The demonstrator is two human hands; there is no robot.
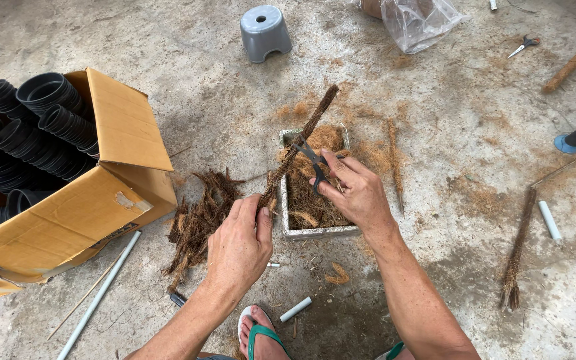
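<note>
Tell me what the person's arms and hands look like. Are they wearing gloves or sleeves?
No gloves and no sleeves. Both forearms are bare up to the picture's edge. The left hand and the right hand are bare too, with no rings, watch or bracelets that I can see. The fingers look dusty from the work. Lower down, one bare foot wears a white flip-flop with green straps.

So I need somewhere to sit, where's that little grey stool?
The grey stool stands on the concrete floor at the top centre of the head view, left of the clear plastic bag.
</note>
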